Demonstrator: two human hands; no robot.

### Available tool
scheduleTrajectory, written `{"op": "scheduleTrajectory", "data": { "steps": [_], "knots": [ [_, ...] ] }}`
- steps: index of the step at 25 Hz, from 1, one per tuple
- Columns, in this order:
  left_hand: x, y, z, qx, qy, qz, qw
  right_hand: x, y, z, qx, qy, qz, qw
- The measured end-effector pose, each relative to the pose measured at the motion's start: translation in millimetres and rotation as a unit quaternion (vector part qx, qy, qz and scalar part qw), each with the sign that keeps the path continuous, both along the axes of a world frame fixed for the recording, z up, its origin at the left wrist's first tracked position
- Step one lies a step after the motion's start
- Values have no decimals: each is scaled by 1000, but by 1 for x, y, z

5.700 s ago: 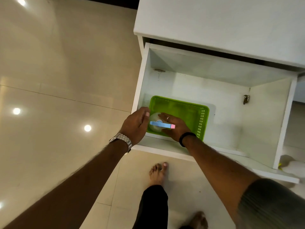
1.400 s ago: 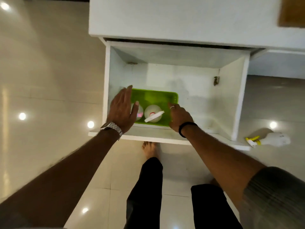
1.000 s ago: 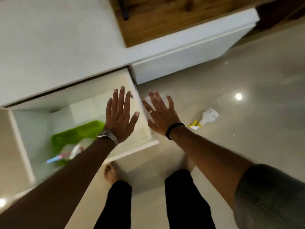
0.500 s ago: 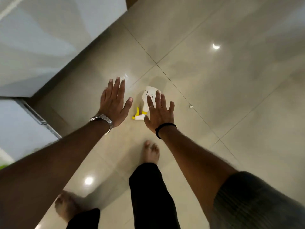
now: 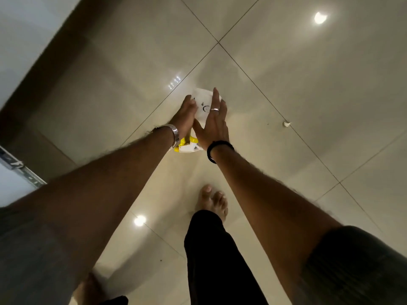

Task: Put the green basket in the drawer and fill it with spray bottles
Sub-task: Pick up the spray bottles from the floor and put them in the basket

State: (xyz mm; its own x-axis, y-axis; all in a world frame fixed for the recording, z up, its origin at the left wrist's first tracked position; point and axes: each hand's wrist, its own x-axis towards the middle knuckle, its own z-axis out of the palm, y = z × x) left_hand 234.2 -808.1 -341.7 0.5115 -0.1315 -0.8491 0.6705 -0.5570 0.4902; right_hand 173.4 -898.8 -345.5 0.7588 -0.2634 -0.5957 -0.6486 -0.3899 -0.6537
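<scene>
A white spray bottle point(image 5: 203, 104) with a yellow trigger point(image 5: 186, 147) lies on the tiled floor ahead of me, nozzle end toward me. My left hand point(image 5: 185, 115) curls around its left side. My right hand point(image 5: 212, 123) lies along its right side, fingers straight and thumb at the neck, so the bottle is clasped between both hands. The green basket and the drawer's inside are out of view.
A white cabinet front point(image 5: 22, 29) with a dark plinth runs along the left edge, and a metal drawer rail point(image 5: 22, 170) shows at lower left. A small white scrap point(image 5: 286, 123) lies on the floor to the right. My bare foot point(image 5: 212, 199) stands just behind the bottle.
I have turned away from the drawer and basket toward the floor. Both hands, open and spread a moment ago, have come down and closed on the spray bottle.
</scene>
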Motion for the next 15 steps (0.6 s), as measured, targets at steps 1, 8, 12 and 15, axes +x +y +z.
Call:
{"op": "scheduleTrajectory", "data": {
  "steps": [1,8,12,15],
  "knots": [
    [-1,2,2,-8,-5,24,1000,-2,2,5,8,10,-11,1000],
    [-46,50,63,27,54,-18,998,-49,9,88,59,117,51,990],
    [-67,82,144,19,74,18,997,-68,14,163,37,133,117,984],
    [-78,107,208,12,47,18,999,-73,25,223,37,97,163,981]
  ]
}}
